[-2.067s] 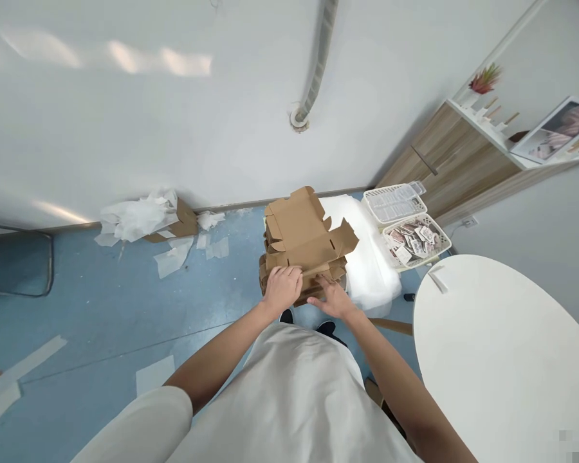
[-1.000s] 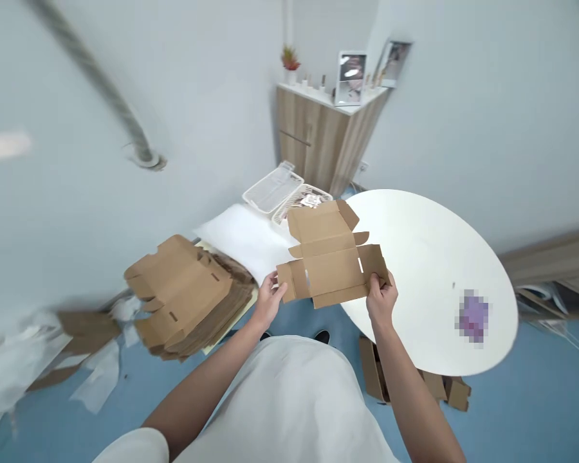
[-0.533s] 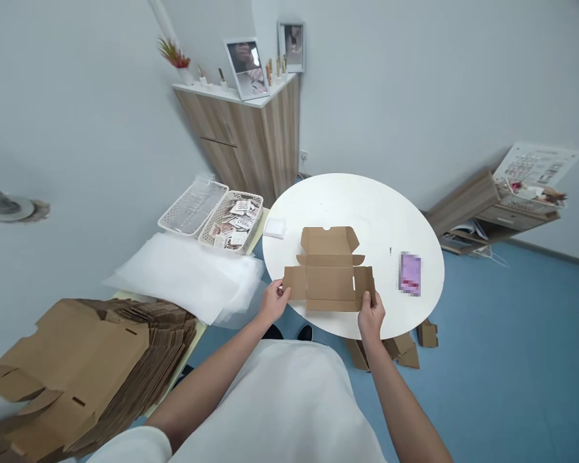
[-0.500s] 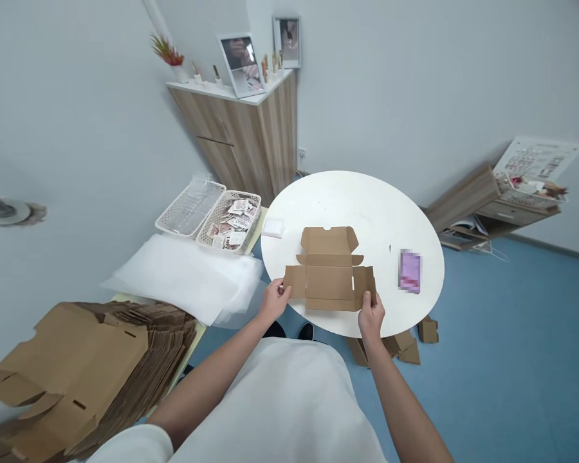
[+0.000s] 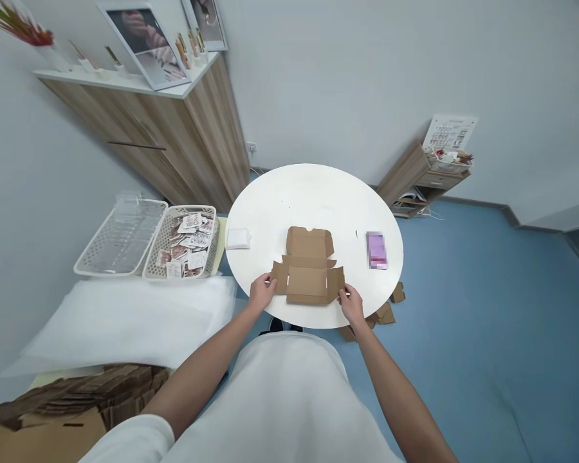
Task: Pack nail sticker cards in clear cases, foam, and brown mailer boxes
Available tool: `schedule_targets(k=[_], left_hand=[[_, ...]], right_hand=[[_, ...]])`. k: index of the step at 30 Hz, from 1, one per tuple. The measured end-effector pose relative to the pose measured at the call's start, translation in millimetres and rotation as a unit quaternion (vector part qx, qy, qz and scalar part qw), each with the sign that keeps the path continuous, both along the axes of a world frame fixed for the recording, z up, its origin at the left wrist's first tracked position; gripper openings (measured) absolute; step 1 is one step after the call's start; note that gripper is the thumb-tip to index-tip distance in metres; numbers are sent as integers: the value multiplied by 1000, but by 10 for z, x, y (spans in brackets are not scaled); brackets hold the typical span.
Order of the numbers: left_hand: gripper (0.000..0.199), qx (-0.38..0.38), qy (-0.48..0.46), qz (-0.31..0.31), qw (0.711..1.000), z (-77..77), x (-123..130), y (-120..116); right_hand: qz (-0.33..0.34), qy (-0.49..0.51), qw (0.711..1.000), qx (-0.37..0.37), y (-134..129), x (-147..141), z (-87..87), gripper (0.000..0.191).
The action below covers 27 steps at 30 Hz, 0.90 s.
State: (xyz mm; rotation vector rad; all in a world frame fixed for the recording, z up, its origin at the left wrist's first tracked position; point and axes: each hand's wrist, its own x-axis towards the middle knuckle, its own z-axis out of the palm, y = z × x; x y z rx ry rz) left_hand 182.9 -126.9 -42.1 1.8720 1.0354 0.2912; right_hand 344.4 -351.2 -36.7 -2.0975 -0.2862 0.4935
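An unfolded brown cardboard box (image 5: 307, 281) lies in front of me on the round white table (image 5: 318, 193), its lid panel pointing away and its side flaps spread. My left hand (image 5: 262, 291) pinches the outer edge of the left flap. At the opposite side my right hand (image 5: 351, 304) has its fingers closed at the edge of the right flap. Right of the cardboard box lies a purple rectangular item (image 5: 377, 250), blurred by pixelation. A small white stack of sheets (image 5: 238, 238) rests at the table's left side.
Left of the table are a white basket of printed packets (image 5: 186, 241), a basket with clear plastic (image 5: 120, 238), white sheets (image 5: 125, 315) and stacked flat cardboard (image 5: 77, 399). A wooden cabinet (image 5: 174, 135) stands behind. Cardboard pieces (image 5: 386, 313) lie on the floor beneath the table's right edge.
The view has turned right. The cardboard box now lies flatter on the table, with its side flaps angled upward. My right hand has shifted to the outer edge of the right flap.
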Motion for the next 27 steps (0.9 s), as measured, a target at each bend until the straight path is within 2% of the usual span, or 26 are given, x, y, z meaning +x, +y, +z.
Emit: schedule_targets(k=[3, 8, 11, 15, 17, 19, 21, 23, 25, 27], left_hand=[[30, -28, -16, 2, 999, -59, 66, 70], [36, -80, -40, -12, 996, -142, 124, 126], [38, -98, -52, -7, 994, -183, 147, 139], [45, -139, -67, 10, 988, -219, 157, 136], [51, -103, -76, 14, 992, -209, 137, 104], [60, -4, -83, -9, 997, -168, 106, 36], [70, 109, -73, -67, 989, -96, 82, -68], [75, 182, -42, -146, 971, -10, 90, -197], [76, 213, 0, -222, 952, 66, 138, -329], [74, 223, 39, -269, 936, 109, 217, -437]], right_hand=[[-25, 50, 998, 30, 45, 11, -22, 33], [-58, 45, 997, 33, 94, -18, -62, 32], [-68, 23, 997, 18, 99, -17, -75, 35], [-67, -12, 997, -38, 62, 73, -90, 40], [-62, -17, 995, -71, 19, 130, -102, 44], [-56, -22, 993, -99, -29, 184, -111, 52], [-52, -43, 990, -126, -66, 248, -113, 59], [-50, -67, 986, -147, -73, 347, -100, 65], [-48, -76, 984, -154, -36, 497, -69, 67], [-36, -69, 987, -141, 49, 685, -27, 66]])
